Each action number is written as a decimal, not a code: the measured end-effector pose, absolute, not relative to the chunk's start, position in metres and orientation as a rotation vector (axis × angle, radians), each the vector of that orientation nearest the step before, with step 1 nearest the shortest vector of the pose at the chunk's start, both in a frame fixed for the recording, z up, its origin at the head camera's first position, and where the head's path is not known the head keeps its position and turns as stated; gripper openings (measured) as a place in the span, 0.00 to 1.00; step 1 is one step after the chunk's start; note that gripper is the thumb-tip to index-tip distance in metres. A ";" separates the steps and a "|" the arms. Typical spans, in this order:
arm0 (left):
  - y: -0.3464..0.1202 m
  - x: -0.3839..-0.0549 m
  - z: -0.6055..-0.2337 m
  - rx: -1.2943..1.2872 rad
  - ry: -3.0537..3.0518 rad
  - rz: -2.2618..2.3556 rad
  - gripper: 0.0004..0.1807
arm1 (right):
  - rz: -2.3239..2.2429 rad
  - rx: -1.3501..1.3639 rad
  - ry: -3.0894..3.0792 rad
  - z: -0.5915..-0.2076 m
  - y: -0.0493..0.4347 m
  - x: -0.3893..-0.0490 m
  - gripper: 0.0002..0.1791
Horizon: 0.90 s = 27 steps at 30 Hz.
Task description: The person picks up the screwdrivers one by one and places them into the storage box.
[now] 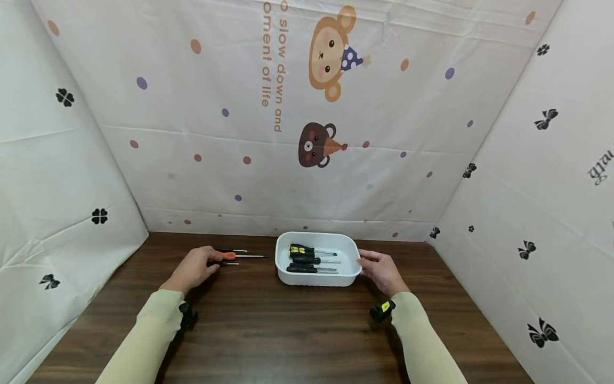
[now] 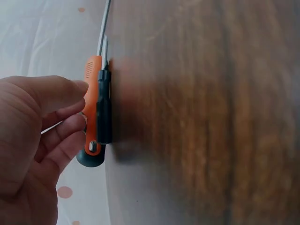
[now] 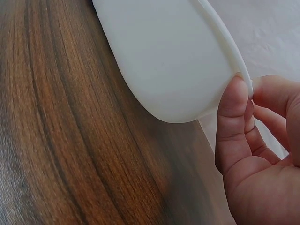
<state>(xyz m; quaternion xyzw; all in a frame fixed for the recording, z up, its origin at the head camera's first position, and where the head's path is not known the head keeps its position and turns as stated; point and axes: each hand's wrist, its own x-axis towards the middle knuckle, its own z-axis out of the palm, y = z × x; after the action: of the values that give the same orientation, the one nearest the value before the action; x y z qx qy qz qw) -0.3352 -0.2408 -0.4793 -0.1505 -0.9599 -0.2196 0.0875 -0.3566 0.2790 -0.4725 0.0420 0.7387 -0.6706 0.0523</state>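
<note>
At the left, an orange-handled screwdriver (image 1: pixel 228 256) lies between two dark ones, its shaft pointing right. My left hand (image 1: pixel 193 268) reaches down onto it from the left. In the left wrist view the thumb tip and bent fingertips meet the edge of the orange handle (image 2: pixel 90 105); I cannot tell whether they grip it. A small black screwdriver (image 2: pixel 104 105) lies right alongside, on the table side. My right hand (image 1: pixel 381 271) pinches the rim at the right end of a white plastic tray (image 3: pixel 168 70), thumb against the outer wall.
Inside the tray, several screwdrivers lie side by side with shafts pointing right, some with yellow-and-black handles (image 1: pixel 299 249), others with black handles (image 1: pixel 301 269). The tray stands on a dark wood table (image 1: pixel 288 330), near its back edge. Printed cloth walls (image 1: pixel 268 181) enclose the back and sides.
</note>
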 end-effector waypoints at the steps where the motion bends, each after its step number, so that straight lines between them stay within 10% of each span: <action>1: -0.241 -0.335 -0.480 -0.446 -2.861 -0.644 0.10 | -2.037 0.123 2.249 -0.472 0.279 -0.357 0.24; 27: -0.239 -0.345 -0.481 -0.543 -2.927 -0.527 0.09 | -2.022 0.139 2.255 -0.472 0.278 -0.355 0.24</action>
<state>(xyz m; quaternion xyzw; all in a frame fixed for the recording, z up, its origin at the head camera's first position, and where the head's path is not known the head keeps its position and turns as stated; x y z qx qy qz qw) -0.3450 -0.2387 -0.4812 -0.1792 -0.9665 -0.1740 0.0593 -0.3552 0.2783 -0.4715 0.0458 0.7427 -0.6658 0.0547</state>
